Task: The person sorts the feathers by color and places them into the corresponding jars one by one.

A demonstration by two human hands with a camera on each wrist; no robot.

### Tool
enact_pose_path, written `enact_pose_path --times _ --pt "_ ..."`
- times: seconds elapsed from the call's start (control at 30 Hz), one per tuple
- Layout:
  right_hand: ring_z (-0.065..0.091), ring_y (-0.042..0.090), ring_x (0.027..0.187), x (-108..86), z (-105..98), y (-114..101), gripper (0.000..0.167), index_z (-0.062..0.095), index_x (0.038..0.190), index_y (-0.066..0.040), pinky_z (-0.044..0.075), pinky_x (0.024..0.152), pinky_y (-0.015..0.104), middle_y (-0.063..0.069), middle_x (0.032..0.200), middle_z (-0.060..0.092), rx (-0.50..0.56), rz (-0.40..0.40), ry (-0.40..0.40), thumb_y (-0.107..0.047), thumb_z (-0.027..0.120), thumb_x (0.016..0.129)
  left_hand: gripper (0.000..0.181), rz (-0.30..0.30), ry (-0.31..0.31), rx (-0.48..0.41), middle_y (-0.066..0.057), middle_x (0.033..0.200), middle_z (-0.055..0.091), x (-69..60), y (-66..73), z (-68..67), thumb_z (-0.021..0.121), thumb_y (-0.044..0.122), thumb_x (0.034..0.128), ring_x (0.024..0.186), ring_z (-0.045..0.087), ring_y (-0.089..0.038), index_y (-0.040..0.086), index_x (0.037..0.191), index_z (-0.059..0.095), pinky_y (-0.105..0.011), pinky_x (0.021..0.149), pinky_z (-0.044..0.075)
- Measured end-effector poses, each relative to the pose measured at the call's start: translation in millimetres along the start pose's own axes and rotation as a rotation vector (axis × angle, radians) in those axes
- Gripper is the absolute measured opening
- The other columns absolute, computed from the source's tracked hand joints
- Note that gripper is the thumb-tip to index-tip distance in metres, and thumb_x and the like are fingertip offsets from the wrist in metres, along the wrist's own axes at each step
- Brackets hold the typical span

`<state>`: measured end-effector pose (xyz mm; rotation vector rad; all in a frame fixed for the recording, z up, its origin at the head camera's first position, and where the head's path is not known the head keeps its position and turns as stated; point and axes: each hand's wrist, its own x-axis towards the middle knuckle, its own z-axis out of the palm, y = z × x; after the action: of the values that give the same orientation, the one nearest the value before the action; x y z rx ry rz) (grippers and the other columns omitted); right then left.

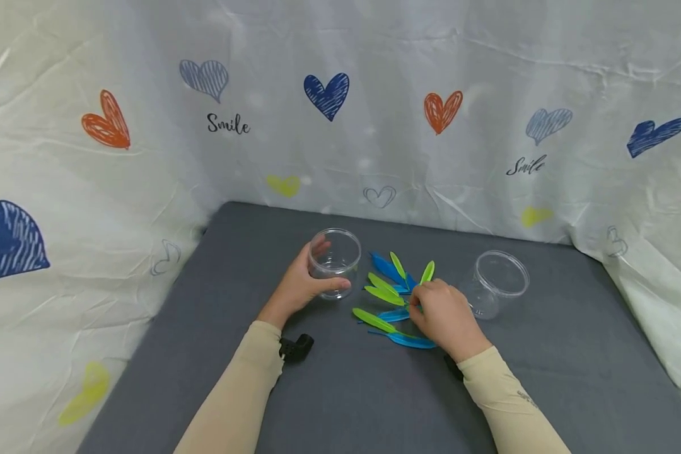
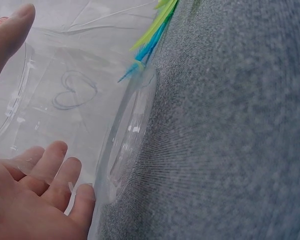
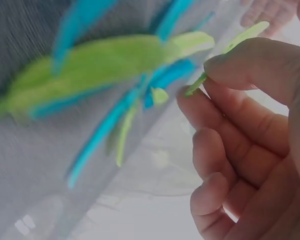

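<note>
My left hand (image 1: 299, 285) holds a clear plastic cup (image 1: 340, 268), thumb in front and fingers round its far side. In the left wrist view the cup's bottom edge (image 2: 127, 142) is close to the cloth. Over on the right, my right hand (image 1: 445, 315) pinches a light green feather (image 3: 245, 37) between thumb and index finger, low over a loose group of feathers. Green feathers (image 1: 373, 320) and blue feathers (image 1: 411, 340) lie spread between the two hands. Part of the group is hidden behind my right hand.
A second clear plastic cup (image 1: 502, 284) stands upright just right of my right hand. Dark grey cloth (image 1: 340, 403) covers the table. A pale curtain (image 1: 386, 145) printed with hearts hangs behind the table and along its sides.
</note>
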<state>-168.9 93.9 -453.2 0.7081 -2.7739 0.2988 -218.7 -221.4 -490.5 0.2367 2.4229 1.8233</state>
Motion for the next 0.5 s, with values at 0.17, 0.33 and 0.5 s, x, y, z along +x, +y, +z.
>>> enact_pose_path --times 0.17,0.33,0.5 --pt "0.039 0.012 0.061 13.9 -18 5 0.032 0.062 0.067 -0.019 0.037 0.058 0.029 -0.006 0.062 0.050 -0.006 -0.022 0.039 -0.001 0.073 0.091 0.121 0.016 0.009 0.001 0.009 0.174 0.040 1.7 4.2 -3.3 0.098 0.046 0.0789 0.166 0.029 -0.021 0.034 0.173 0.022 -0.057 0.134 0.027" --pt "0.044 0.013 0.063 25.0 -35 8 0.025 0.065 0.074 -0.016 0.041 0.060 0.029 -0.004 0.067 0.059 -0.050 -0.106 0.100 -0.002 0.078 0.090 0.121 0.012 0.005 0.008 0.009 0.173 0.040 -0.6 2.5 -2.7 0.099 0.046 0.0783 0.166 0.030 -0.021 0.034 0.172 0.024 -0.056 0.135 0.026" --pt "0.050 0.017 0.066 42.5 -57 7 0.022 0.066 0.076 -0.014 0.044 0.061 0.031 -0.001 0.071 0.063 -0.080 -0.167 0.151 -0.004 0.081 0.090 0.121 0.014 0.002 0.012 0.008 0.173 0.041 -0.3 0.8 -2.0 0.099 0.045 0.0776 0.165 0.031 -0.021 0.032 0.172 0.024 -0.055 0.135 0.026"
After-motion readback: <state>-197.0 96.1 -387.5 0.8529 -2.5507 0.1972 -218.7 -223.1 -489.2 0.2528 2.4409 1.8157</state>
